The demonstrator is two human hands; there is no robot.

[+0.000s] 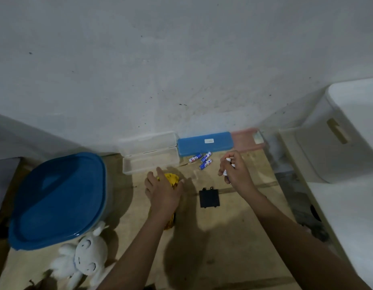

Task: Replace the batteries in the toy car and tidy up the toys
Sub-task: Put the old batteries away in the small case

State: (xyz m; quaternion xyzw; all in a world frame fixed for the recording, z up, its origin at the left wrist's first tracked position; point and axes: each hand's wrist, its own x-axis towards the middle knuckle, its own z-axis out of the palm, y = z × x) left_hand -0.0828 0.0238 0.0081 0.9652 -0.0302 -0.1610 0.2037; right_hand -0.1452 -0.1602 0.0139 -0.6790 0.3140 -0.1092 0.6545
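Since its black battery cover [209,198] lies off just beside it, toy car [171,178]: yellow with dark markings, mid-way across the wooden table [263,164], mostly hidden under a hand and forearm; which way up it lies, I cannot tell.
Left hand [163,191]: laid over the car from above, fingers and thumb curled down its sides, holding it.
Right hand [235,173]: raised near the loose batteries [200,160], fingertips pinching a white-and-blue held battery [227,159]; one or two, I cannot tell.
Loose batteries: three, blue and white, lying just in front of the blue case [204,143].
Car handling: probably light, stiff plastic that may roll; best gripped across the body, not the wheels.
Battery handling: small, smooth and round, so likely to slip or roll; pinch mid-barrel.
Cover handling: thin, with small tabs that look breakable; hold by its edges.
Plush toy [85,256]: white, soft, beside the blue tub [58,199].
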